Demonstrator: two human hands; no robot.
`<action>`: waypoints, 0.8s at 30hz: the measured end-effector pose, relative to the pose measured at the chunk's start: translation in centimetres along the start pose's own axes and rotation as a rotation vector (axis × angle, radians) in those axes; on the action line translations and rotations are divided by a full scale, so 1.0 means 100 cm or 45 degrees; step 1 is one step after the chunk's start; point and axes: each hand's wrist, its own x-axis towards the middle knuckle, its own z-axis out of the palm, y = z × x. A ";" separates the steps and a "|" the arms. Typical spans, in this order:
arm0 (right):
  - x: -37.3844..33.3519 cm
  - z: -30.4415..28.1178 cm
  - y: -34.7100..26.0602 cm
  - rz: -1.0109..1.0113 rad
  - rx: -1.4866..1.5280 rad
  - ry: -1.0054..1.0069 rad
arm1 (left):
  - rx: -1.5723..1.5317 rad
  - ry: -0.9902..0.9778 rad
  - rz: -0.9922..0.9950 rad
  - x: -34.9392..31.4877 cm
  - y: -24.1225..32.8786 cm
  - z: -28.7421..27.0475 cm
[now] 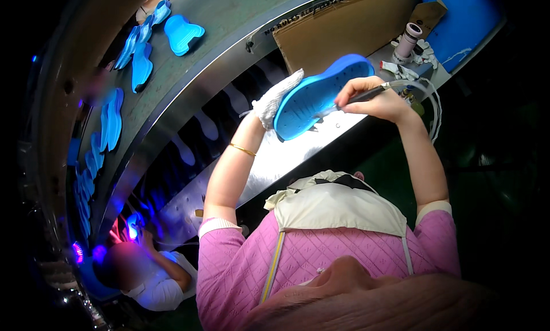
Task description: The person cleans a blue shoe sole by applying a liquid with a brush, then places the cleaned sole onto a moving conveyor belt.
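The head fisheye looks down closely on both hands (378, 104), dark rim unclear.

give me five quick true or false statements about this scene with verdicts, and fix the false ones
1. The left hand wears a white glove. True.
2. The right hand is gloved too. False: it is bare.
3. The left hand holds a blue sole-shaped piece with small holes. True.
4. The right hand grips a pair of scissors. False: it grips a slim, pen-like dark tool.
5. The pieces at the upper left, on the greenish surface, are red. False: those pieces are blue.
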 end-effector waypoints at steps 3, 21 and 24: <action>0.001 0.014 0.011 -0.098 0.258 0.029 | -0.142 0.083 0.116 0.008 -0.018 0.007; 0.006 0.028 0.022 -0.440 -0.071 0.599 | -0.469 -0.100 0.442 -0.012 -0.041 -0.014; 0.010 0.020 0.011 -0.518 -0.359 0.480 | -0.297 -0.004 0.549 -0.017 -0.041 -0.014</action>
